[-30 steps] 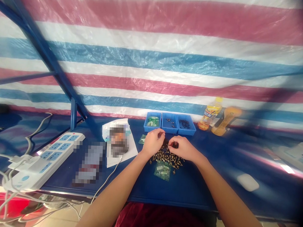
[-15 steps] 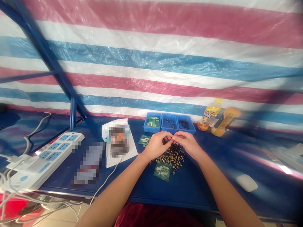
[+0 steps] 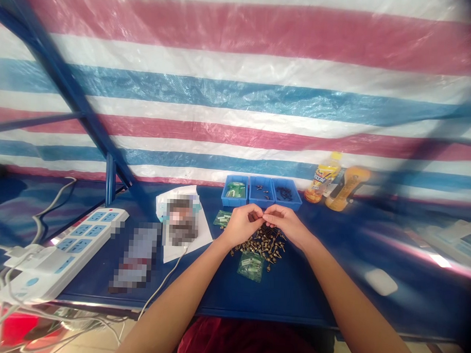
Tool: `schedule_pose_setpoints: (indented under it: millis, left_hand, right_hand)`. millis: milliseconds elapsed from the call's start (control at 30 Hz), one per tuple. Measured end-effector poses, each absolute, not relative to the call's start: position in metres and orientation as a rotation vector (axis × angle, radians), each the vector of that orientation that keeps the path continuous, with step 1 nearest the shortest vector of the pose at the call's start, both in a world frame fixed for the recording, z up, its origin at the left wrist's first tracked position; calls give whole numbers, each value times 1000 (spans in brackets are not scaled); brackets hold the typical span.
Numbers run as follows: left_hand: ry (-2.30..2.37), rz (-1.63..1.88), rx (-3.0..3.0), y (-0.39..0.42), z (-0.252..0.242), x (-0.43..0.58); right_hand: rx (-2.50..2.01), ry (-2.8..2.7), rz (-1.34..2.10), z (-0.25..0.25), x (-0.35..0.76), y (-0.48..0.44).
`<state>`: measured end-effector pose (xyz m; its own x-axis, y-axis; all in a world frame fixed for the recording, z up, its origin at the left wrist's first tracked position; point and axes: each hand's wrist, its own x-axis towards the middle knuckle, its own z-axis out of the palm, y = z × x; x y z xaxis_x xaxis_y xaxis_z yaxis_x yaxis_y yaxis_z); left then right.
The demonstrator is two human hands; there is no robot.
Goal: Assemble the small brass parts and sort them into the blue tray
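My left hand (image 3: 243,223) and my right hand (image 3: 286,223) meet above a pile of brass-coloured screw-like parts (image 3: 258,245). Fingertips of both hands are pinched together; whatever lies between them is too small to make out. Just behind them stand three blue bins: the left bin (image 3: 234,201) has green packets in it, the middle bin (image 3: 261,202) a few small metal parts, and the right bin (image 3: 290,204) black pieces. In front of the pile lies a green clear bag (image 3: 251,266) with pale pieces inside. Another green bag (image 3: 221,217) sits beside my left hand.
At left are a white power strip (image 3: 58,255) with cables, a blurred-out item (image 3: 136,258) and a white paper (image 3: 173,252). Two bottles, a yellow-capped drink bottle (image 3: 322,178) and an orange one (image 3: 345,190), stand at the back right. A white rounded object (image 3: 381,282) lies at right.
The view has shifted slightly. Both hands stay together over the pile, and their fingertips have moved only a little against each other.
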<state>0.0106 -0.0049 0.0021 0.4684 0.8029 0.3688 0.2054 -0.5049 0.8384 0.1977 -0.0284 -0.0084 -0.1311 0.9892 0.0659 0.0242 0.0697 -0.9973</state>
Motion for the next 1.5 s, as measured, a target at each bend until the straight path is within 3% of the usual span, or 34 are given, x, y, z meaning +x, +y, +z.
schedule_pose_setpoints:
  millis: [433, 800, 1067, 1333, 1433, 1500]
  left_hand:
    - [818, 998, 1786, -2, 7, 8]
    - [930, 1209, 1679, 3, 1, 9]
    - [1068, 1312, 1631, 11, -1, 6]
    - [1038, 1265, 1635, 11, -2, 8]
    - [1068, 1247, 1636, 13, -6, 7]
    - [1089, 1236, 1644, 14, -8, 7]
  right_hand:
    - [-1060, -1421, 1299, -7, 198, -29]
    - [-853, -1260, 1466, 13, 202, -43]
    - [-1039, -1224, 1660, 3, 202, -32]
    - [-960, -968, 1393, 3, 202, -26]
    - [-1059, -1033, 1351, -2, 199, -25]
    - [-1212, -1077, 1139, -7, 199, -23]
